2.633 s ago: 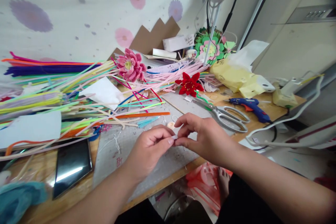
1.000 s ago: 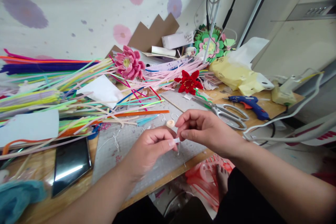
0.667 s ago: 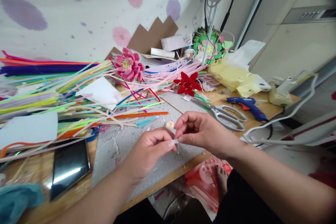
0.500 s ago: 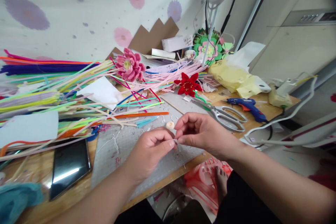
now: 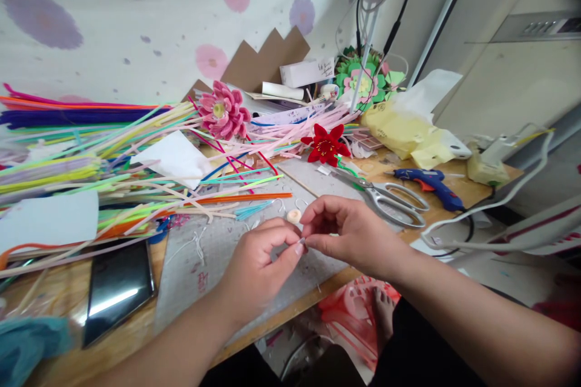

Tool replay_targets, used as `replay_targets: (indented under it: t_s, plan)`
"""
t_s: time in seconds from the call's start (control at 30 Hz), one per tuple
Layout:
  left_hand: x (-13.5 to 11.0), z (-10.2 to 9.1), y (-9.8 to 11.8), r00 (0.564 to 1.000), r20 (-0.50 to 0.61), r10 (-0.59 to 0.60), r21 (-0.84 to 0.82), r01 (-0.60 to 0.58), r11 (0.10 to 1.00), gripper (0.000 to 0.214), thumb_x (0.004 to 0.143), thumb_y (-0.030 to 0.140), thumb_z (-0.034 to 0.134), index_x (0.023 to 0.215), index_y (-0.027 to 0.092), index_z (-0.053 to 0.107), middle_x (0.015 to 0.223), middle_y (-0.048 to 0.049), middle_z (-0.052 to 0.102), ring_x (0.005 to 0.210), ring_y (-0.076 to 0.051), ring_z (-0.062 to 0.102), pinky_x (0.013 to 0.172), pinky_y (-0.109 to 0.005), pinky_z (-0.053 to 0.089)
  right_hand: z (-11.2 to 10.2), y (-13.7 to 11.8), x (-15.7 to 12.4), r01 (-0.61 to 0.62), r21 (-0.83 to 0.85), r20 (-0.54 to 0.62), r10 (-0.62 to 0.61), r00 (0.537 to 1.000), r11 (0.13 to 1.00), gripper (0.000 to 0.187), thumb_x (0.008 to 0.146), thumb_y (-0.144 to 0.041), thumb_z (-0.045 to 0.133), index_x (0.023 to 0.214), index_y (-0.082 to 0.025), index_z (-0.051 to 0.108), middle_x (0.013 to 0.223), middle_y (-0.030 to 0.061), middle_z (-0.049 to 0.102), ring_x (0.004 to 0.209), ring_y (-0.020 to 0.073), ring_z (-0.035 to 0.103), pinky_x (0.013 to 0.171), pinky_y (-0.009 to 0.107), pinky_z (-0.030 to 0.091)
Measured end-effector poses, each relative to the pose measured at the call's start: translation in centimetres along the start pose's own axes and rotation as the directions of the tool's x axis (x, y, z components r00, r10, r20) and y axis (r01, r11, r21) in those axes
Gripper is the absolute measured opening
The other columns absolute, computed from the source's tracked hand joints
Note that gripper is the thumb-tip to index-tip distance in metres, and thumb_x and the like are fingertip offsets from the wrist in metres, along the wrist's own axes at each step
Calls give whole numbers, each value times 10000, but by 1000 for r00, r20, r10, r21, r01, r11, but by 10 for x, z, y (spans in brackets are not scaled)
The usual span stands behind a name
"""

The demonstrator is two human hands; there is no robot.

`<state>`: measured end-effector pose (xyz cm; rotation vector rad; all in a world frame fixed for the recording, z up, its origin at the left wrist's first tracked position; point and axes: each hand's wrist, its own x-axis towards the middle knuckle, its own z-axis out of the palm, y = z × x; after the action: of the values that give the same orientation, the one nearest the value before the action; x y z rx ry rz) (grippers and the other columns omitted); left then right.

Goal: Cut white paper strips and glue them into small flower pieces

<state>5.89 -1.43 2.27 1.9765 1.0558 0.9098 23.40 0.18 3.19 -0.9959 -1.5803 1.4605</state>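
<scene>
Over the front of a grey cutting mat, my left hand and my right hand meet fingertip to fingertip. Both are closed in a pinch on a tiny whitish piece, mostly covered by the fingers and too small to name. Just beyond the fingertips lies a small round cream-coloured disc. White wire or thread pieces lie on the mat to the left. A red flower rests behind my hands, with scissors to its right.
Bundles of coloured pipe cleaners cover the left and back of the table. A pink flower lies among them. A blue glue gun is at the right, near a white cable. A black phone-like slab sits front left.
The fingertips have shifted slightly on the tiny piece, and a gap now shows between my left thumb and forefinger. Both hands stay over the same spot on the mat.
</scene>
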Motion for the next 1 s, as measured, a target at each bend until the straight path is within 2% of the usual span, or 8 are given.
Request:
replay_targets:
  t_s: [0.23,0.5,0.8,1.0]
  plan:
    - [-2,1,0,999,0,47,41,-47,998,191,855,136,491,707,182,601,780,-19,581,768,-157,565,719,-277,447,2,1,-5,101,-176,-67,-115,991,979,152,692,-81,622,810,-175,598,728,-11,644,676,112,603,678,266,509]
    - [-2,2,-1,998,-21,66,79,-64,995,192,871,142,477,738,182,610,791,-29,590,777,-163,566,717,-279,447,7,3,-5,194,-315,-146,-249,957,929,155,684,-84,602,798,-188,587,691,-17,633,643,111,610,645,244,516]
    - [-4,1,2,996,-29,89,93,-86,992,195,876,142,486,746,176,627,787,-35,594,788,-164,570,726,-276,447,6,5,-5,157,-176,-115,-178,977,972,157,695,-125,658,804,-190,565,724,-3,644,677,122,615,689,272,526]
    - [-4,1,1,992,-24,126,130,-122,984,188,879,127,482,759,161,622,793,-40,598,793,-161,570,731,-280,447,5,3,-6,149,-200,-128,-177,976,968,139,696,-130,655,793,-191,577,719,-2,648,673,125,621,682,274,529]
